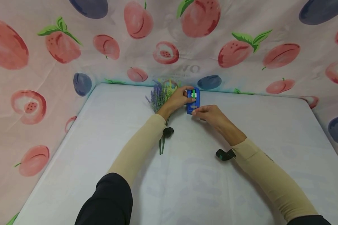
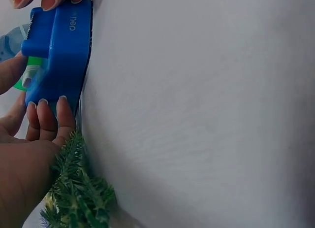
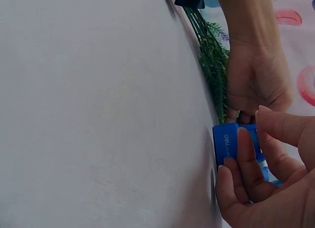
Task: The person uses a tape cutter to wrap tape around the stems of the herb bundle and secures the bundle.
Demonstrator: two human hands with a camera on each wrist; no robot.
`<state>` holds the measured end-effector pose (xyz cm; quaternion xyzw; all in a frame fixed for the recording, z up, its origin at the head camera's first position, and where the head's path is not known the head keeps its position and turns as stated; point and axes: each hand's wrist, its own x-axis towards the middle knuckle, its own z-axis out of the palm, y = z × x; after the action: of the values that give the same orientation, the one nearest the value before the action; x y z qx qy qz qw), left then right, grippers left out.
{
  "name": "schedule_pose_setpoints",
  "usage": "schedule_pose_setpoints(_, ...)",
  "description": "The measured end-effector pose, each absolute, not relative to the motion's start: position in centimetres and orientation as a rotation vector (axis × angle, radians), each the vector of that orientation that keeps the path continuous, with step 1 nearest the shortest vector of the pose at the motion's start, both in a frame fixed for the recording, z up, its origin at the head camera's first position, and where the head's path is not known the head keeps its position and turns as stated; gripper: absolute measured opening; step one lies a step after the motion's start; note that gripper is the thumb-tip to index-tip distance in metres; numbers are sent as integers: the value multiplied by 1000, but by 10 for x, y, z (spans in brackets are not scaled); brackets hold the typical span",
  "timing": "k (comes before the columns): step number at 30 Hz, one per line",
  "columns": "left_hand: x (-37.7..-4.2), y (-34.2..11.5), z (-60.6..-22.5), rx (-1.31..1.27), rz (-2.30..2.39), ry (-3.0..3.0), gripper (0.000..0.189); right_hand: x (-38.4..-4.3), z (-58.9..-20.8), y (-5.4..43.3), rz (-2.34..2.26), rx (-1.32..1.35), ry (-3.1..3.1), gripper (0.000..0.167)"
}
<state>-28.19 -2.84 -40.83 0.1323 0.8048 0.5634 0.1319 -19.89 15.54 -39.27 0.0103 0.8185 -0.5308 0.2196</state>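
Note:
A blue tape dispenser [image 1: 197,101] marked "deli" stands near the back edge of the table, a green and white roll holder in its top. My left hand [image 1: 178,99] grips its far end from the left, thumb over the top and several fingertips along the side, as the left wrist view shows [image 2: 29,164]. At the near end, by the toothed cutter, my right hand [image 1: 212,116] holds the dispenser with curled fingers. Its fingers [image 3: 246,149] lie on the blue side, with the thumb by the top edge. I cannot tell whether tape is between them.
Artificial flowers [image 1: 157,95], purple and yellow-green, lie under and beside my left forearm, stems pointing toward me. A white cover [image 1: 200,184] spans the table. A fruit-printed cloth [image 1: 101,68] hangs behind and at the sides. Black cameras [image 1: 224,154] are strapped at both wrists.

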Motion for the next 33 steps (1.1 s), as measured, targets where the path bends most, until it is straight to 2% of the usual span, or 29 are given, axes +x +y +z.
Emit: schedule_pose_setpoints(33,-289,-25,-409,289,1717,2234,51,-202,-399,153,-1588,-10,2217,47)
